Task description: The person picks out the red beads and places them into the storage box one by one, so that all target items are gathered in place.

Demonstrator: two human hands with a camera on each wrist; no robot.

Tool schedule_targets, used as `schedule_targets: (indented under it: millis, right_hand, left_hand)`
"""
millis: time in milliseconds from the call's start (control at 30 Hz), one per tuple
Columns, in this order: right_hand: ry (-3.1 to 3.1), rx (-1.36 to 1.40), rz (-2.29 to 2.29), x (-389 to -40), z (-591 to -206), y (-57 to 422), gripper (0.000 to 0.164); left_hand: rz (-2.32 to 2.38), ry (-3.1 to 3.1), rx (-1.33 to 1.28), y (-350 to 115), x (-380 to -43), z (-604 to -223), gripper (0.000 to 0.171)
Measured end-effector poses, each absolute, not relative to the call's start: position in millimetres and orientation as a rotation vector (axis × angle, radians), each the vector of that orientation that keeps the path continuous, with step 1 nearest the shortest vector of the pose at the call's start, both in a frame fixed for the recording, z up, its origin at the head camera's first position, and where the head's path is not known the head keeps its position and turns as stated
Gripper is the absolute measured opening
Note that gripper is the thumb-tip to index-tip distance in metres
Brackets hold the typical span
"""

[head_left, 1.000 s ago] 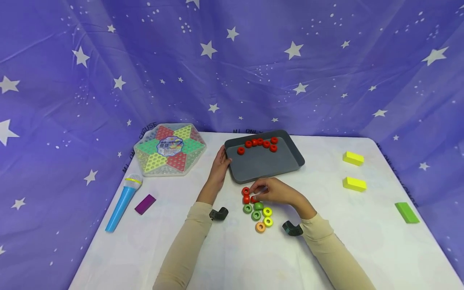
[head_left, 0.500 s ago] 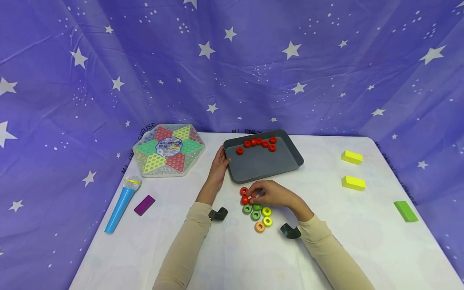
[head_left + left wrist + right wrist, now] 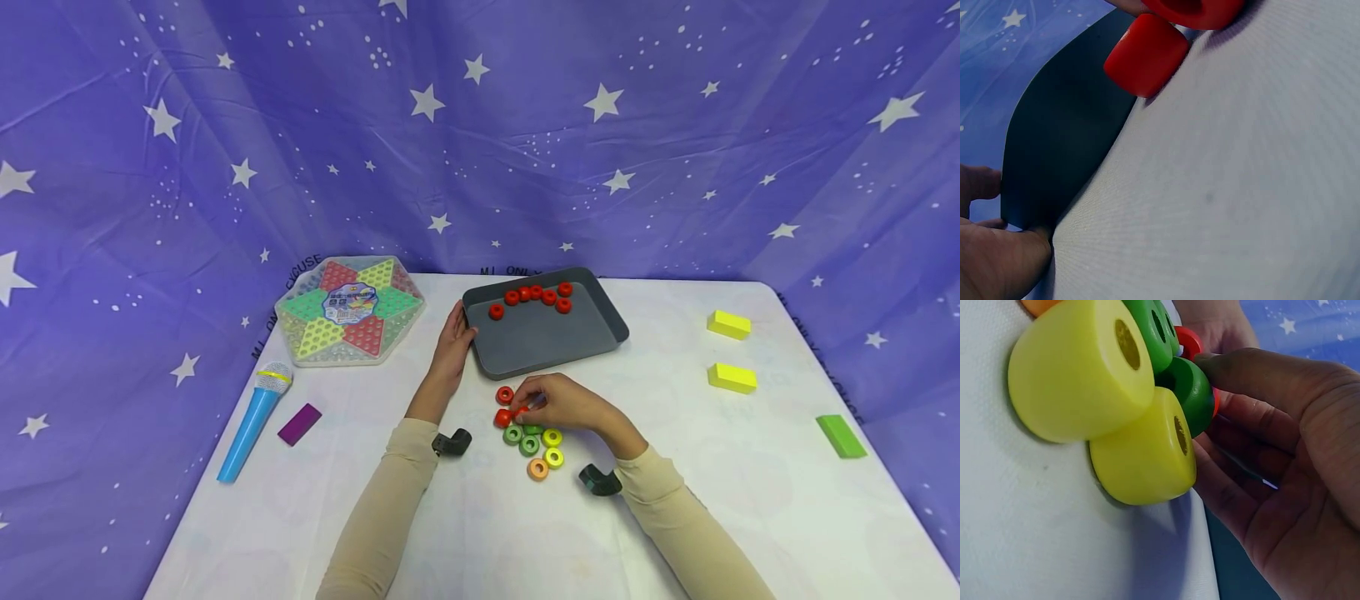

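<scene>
My left hand point(image 3: 452, 337) holds the left side of a dark grey tray point(image 3: 551, 342), its thumb point(image 3: 1007, 256) and a finger showing at the tray's end in the left wrist view. Several red beads point(image 3: 497, 312) lie inside along the back. In front of the tray, my right hand point(image 3: 558, 402) pinches a red bead point(image 3: 522, 412) between thumb and fingertips, mostly hidden by the hand. Beside it are a red bead on its side point(image 3: 503, 418) and another red bead point(image 3: 505, 395). Green beads point(image 3: 1192, 394), yellow beads point(image 3: 1141, 450) and an orange bead point(image 3: 537, 469) cluster just nearer.
A Chinese checkers board point(image 3: 349, 312) lies at the back left, with a toy microphone point(image 3: 253, 421) and a purple block point(image 3: 300, 424) in front of it. On the right are two yellow blocks point(image 3: 729, 325) and a green block point(image 3: 841, 437). A starry purple curtain point(image 3: 480, 150) hangs behind.
The loose red bead beside my right fingertips has shifted slightly left and nearer. My right hand has moved slightly nearer; my left hand keeps its place at the tray.
</scene>
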State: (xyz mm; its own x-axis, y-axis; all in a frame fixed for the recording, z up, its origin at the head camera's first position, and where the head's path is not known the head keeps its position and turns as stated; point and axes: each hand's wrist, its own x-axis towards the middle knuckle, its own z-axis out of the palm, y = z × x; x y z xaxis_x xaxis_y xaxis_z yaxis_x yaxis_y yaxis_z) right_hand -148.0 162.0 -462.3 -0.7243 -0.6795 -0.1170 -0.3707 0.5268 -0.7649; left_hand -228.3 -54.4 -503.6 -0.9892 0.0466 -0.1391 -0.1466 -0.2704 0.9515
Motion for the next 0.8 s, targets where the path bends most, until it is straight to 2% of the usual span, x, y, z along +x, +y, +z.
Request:
schedule_targets:
  millis: [400, 600, 800]
  right_hand:
    - [2.397, -0.804, -1.172, -162.7, -434.4, 176.7, 0.014]
    - [2.454, -0.699, -1.229, -190.5, -417.0, 185.2, 0.017]
    - [2.358, -0.536, -1.413, -221.2, -419.9, 192.1, 0.021]
  left_hand:
    - [2.418, 1.797, -0.121, -55.6, -226.1, -498.1, 0.066]
    - [2.439, 1.780, -0.126, -56.1, -226.6, -498.7, 0.067]
    - [2.430, 1.794, -0.146, -53.8, -226.8, -503.2, 0.067]
